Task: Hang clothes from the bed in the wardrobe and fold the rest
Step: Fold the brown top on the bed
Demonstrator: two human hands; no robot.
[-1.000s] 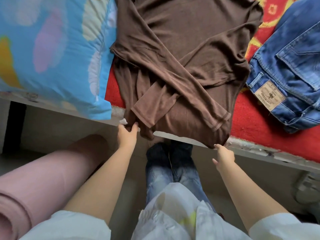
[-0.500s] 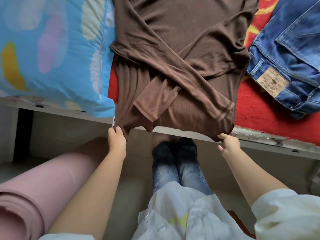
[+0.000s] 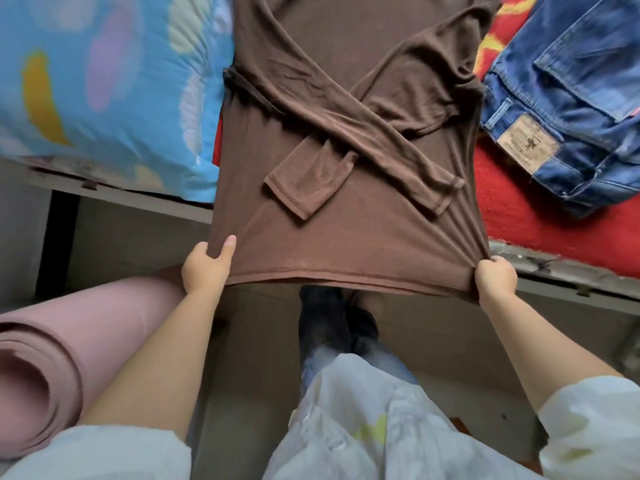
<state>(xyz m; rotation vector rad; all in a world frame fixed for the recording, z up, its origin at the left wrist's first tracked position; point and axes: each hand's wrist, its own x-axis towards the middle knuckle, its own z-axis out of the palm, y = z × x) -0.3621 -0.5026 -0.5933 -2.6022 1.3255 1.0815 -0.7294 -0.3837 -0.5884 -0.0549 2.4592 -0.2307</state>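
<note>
Brown top [image 3: 346, 81] lies on the bed [image 3: 512, 216] at 12 o'clock, sleeves crossed over its front, hem pulled off the bed edge. Left hand [image 3: 206, 266] pinches the hem corner at 9, right hand [image 3: 496, 279] bunches the other corner at 3; fabric taut btwn them. Looks thin, soft, stretchy, prob light; corners are the best hold. Jeans [image 3: 568, 98] at 2.

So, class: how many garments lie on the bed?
2. A brown top in the middle, its hem held by both hands, and jeans at the right. Others may lie out of view.
</note>
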